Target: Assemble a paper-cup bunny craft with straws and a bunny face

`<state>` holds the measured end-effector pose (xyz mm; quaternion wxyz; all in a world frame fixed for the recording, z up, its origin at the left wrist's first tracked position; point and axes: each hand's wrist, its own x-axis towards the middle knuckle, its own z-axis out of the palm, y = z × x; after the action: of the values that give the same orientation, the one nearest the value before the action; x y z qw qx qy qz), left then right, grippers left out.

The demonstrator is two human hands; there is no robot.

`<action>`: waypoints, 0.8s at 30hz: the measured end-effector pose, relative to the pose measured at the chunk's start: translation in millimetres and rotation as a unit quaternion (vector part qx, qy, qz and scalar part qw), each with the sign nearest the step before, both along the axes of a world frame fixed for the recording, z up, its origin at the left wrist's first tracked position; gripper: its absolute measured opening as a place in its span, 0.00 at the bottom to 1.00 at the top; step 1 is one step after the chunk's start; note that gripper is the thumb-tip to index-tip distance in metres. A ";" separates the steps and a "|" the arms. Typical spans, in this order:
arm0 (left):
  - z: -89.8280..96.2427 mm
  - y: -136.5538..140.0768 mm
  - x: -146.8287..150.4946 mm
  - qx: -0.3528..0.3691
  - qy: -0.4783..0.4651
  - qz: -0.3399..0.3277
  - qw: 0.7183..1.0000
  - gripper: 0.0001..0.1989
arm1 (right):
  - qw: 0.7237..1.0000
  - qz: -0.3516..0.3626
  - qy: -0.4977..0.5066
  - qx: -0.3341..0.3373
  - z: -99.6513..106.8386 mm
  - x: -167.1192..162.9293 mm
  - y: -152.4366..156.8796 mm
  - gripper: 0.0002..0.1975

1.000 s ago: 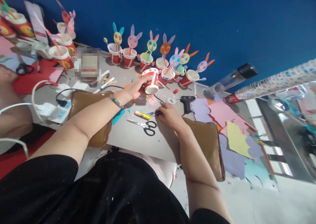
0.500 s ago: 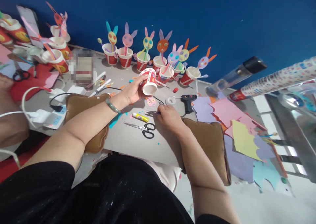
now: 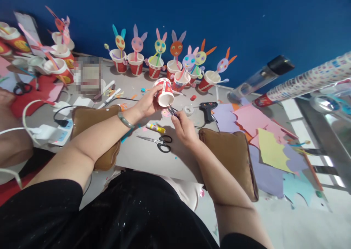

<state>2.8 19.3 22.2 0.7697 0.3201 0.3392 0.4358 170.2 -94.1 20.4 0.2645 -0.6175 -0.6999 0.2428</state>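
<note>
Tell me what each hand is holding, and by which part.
The left hand holds a red-and-white paper cup by its side. The right hand grips a pointed tool, apparently scissors, by the end opposite its tip.

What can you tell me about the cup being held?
The cup looks like paper, red with white areas and printed marks. It is tipped over above the table, a pale round end facing the camera; whether base or mouth is unclear. The left hand holds its side. A pointed tool in the right hand is at that end; contact is unclear.
</note>
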 end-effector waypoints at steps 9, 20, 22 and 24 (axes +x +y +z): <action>-1.8 -7.2 6.1 0.012 0.015 -0.016 1.000 0.16 | 0.982 -0.113 0.044 0.144 -17.5 1.4 0.1 0.16; 3.4 -30.8 15.5 0.034 0.025 -0.057 0.997 0.21 | 0.968 -0.155 -0.007 0.198 -20.1 11.1 5.1 0.15; 4.7 -31.7 15.4 0.035 0.028 -0.055 0.998 0.21 | 0.969 -0.145 -0.025 0.198 -20.2 12.0 4.2 0.15; 6.2 -32.3 15.2 0.037 0.031 -0.049 0.998 0.20 | 0.971 -0.131 -0.053 0.193 -19.9 13.3 2.8 0.14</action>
<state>18.1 -13.0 28.5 0.7667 0.3779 0.3307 0.4001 183.5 -91.3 0.5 0.3706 -0.6533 -0.6593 0.0337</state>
